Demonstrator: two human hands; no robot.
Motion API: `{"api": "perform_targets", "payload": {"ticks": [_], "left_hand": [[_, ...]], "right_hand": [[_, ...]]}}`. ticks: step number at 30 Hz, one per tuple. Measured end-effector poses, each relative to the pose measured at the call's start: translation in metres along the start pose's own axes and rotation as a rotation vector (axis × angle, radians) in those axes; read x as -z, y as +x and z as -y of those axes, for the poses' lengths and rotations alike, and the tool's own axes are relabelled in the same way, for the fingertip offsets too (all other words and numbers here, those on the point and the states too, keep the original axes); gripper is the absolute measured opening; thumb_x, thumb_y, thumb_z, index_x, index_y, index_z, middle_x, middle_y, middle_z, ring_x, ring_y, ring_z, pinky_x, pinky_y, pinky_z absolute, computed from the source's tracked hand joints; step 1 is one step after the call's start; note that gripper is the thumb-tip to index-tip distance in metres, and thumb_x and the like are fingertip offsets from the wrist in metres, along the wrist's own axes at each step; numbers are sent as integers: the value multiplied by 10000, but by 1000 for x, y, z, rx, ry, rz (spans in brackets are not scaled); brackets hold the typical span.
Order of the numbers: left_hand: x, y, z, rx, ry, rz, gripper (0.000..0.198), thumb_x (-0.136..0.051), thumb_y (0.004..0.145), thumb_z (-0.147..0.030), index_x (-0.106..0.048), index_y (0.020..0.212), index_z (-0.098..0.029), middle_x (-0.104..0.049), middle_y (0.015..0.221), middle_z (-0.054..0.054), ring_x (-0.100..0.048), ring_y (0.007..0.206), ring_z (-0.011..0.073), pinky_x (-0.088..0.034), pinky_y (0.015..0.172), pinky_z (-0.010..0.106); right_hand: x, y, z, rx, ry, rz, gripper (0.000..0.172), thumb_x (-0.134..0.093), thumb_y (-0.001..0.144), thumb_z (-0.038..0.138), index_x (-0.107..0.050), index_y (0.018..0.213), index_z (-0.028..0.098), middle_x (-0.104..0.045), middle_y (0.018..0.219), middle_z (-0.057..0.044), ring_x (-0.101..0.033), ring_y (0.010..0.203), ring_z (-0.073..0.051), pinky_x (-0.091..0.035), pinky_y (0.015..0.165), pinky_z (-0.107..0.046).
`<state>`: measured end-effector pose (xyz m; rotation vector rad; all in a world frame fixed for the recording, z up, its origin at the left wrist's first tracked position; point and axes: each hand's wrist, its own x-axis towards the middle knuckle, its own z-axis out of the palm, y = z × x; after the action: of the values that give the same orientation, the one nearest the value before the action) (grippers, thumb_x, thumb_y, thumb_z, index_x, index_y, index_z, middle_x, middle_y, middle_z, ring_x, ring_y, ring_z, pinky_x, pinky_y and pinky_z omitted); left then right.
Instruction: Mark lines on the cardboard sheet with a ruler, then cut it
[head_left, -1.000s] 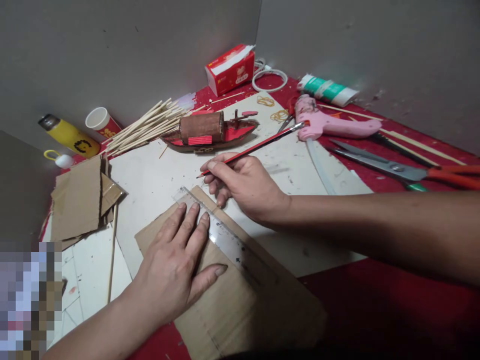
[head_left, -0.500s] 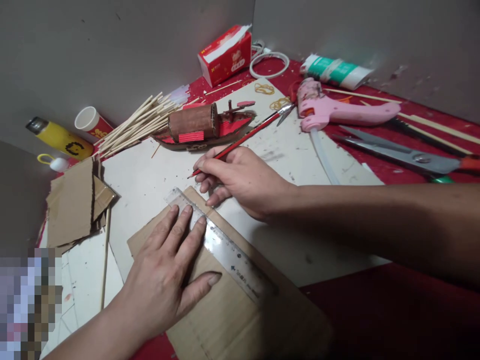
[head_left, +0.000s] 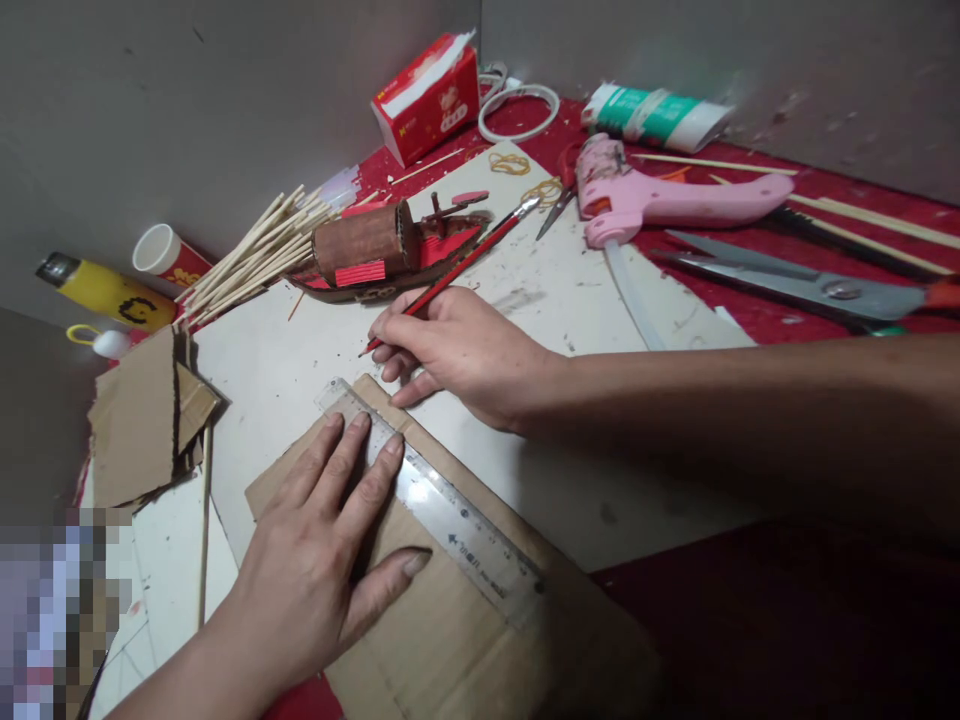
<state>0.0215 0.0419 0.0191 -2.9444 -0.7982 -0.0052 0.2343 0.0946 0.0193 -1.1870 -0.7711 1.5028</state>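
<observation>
My left hand (head_left: 319, 560) lies flat with fingers spread on a clear plastic ruler (head_left: 439, 505) and the brown cardboard sheet (head_left: 457, 640) under it. My right hand (head_left: 457, 350) pinches a red pencil (head_left: 442, 280), its tip just above the white board (head_left: 300, 360) near the ruler's far end. A small red and brown model boat (head_left: 382, 250) stands just beyond the pencil hand.
Bamboo skewers (head_left: 247, 260), a yellow lighter (head_left: 105, 290) and a paper cup (head_left: 165, 255) lie at the back left. Cardboard scraps (head_left: 142, 420) sit left. A tissue box (head_left: 427, 95), pink glue gun (head_left: 660, 200), glue tube (head_left: 660, 115) and large scissors (head_left: 802, 285) lie at the back right.
The view has shifted, so everything sits slightly lower and to the left. Both hands keep their hold; the pencil hand has drawn a little closer to the ruler's end.
</observation>
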Motion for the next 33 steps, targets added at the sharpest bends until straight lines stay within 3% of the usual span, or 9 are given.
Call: {"api": "perform_targets", "payload": {"ticks": [6, 16, 23, 33], "left_hand": [[-1, 1, 0, 5, 3, 3, 711, -530, 957, -516, -373, 1523, -115, -373, 1573, 229, -275, 1487, 409, -424, 1106, 590], [0, 1, 0, 10, -5, 8, 725, -540, 949, -530, -369, 1525, -124, -371, 1573, 229, -276, 1487, 406, -422, 1108, 585], [0, 1, 0, 11, -5, 4, 740, -546, 936, -556, -383, 1517, -126, -398, 1557, 231, -305, 1474, 412, -433, 1101, 580], [0, 1, -1, 11, 7, -11, 702, -540, 927, -582, -485, 1444, -110, -452, 1507, 263, -388, 1423, 445, -466, 1054, 605]], "right_hand": [[2, 1, -5, 85, -92, 55, 176, -616, 824, 77, -598, 669, 160, -615, 689, -33, -595, 598, -124, -548, 407, -199], [3, 3, -2, 74, -143, 75, 163, -595, 822, 107, -617, 669, 159, -646, 713, -64, -612, 608, -134, -538, 414, -199], [2, 3, -7, 155, -219, 98, 218, -597, 775, 48, -602, 604, 183, -590, 563, -16, -542, 503, -114, -497, 380, -200], [3, -2, -13, 292, -374, 151, 212, -576, 741, 3, -623, 651, 189, -593, 586, 17, -574, 586, -129, -474, 518, -241]]}}
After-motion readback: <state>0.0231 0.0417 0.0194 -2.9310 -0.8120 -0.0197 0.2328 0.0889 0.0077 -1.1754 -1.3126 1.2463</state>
